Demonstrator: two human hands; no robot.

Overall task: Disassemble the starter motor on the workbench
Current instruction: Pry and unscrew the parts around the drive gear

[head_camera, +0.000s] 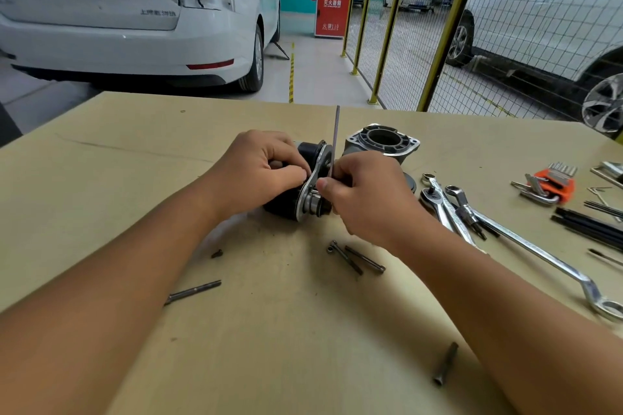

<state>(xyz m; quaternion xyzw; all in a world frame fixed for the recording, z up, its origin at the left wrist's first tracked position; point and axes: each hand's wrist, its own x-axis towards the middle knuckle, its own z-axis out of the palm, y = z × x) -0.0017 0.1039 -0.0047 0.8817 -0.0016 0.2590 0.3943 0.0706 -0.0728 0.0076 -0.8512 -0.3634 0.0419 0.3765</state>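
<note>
Left hand [259, 168] clamps starter motor [296, 192] mid-bench [101, 152], right hand [367, 192] pinches thin rod [335, 141] upright at its plate; wrenches [472, 216] crowd right edge, bolts [354, 258] nearer front.

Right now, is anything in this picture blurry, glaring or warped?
Head view: wide-angle lens bows the workbench edge and yellow fence posts; lighting is soft and even; combination wrench shows bright glints; starter motor looks sharp, and the white car is slightly soft.

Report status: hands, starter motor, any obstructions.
Left hand grips starter motor body. Right hand pinches thin hex key at its end plate. Loose bolts nearby, nothing blocking.
</note>
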